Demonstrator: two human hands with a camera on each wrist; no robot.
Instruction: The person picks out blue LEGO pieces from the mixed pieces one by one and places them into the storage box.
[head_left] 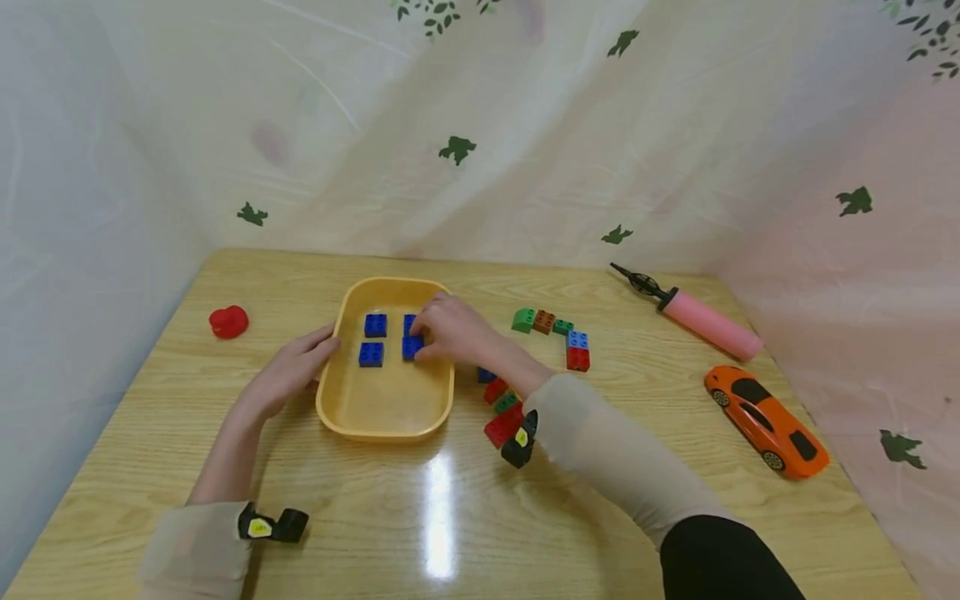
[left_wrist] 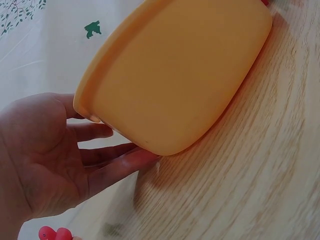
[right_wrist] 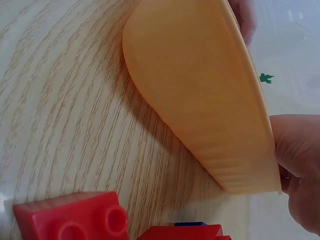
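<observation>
A yellow plastic tray (head_left: 390, 404) stands on the table with several blue toy bricks (head_left: 371, 355) in it. My left hand (head_left: 288, 371) grips its left side, the thumb over the rim and the fingers against the outer wall, as the left wrist view shows. Reaching over the right rim, my right hand (head_left: 457, 333) pinches the near right blue brick (head_left: 410, 348) between thumb and finger. Another blue brick (head_left: 408, 324), partly covered by the fingers, lies just behind it. In the right wrist view the tray wall hides the fingertips.
Right of the tray, coloured bricks lie in a curved row, including a green one (head_left: 523, 320) and a red one (head_left: 577, 359). A pink hand pump (head_left: 712, 323) and an orange toy car (head_left: 767, 422) lie far right. A red object (head_left: 228, 322) sits far left. Curtains surround the table.
</observation>
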